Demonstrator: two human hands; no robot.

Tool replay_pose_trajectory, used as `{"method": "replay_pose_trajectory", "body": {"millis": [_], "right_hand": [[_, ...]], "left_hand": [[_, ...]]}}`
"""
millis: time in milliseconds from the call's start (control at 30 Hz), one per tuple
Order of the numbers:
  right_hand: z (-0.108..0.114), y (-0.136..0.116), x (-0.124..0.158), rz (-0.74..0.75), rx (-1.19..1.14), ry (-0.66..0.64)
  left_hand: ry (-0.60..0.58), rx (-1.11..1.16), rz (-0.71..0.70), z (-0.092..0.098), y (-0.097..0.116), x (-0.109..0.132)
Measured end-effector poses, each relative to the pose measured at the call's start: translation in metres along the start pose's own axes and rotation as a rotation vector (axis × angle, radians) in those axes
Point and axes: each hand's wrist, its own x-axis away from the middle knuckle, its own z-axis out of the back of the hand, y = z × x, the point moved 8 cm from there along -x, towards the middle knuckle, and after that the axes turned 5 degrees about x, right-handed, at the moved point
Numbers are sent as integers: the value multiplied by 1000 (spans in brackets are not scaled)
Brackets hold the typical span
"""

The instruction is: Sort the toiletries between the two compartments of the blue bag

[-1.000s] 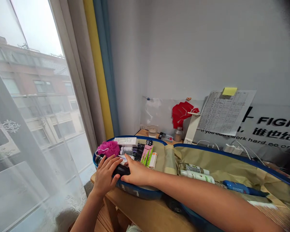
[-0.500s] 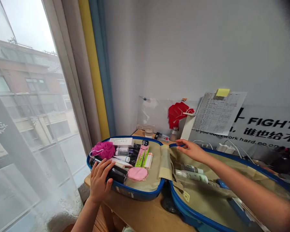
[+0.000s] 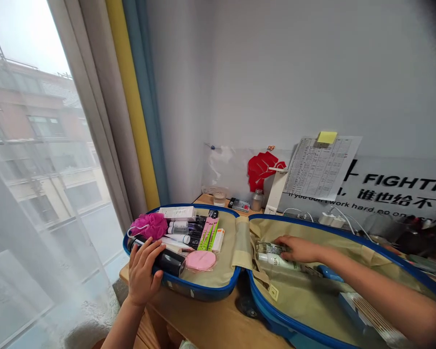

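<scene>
Black cylinder lies under left hand; right hand touches clear bottle.

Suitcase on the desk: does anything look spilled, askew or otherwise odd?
Nothing spilled or damaged. The open blue suitcase seems to overhang the wooden desk at its window-side corner, where the left hand holds a black bottle. Two bottles lie loose at the right hand.
</scene>
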Motion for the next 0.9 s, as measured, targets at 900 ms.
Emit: {"method": "replay_pose_trajectory", "body": {"millis": [900], "right_hand": [[34,-13,-3,-32,-159,37]], "left_hand": [[-21,5,16,-1,2,-2]]}}
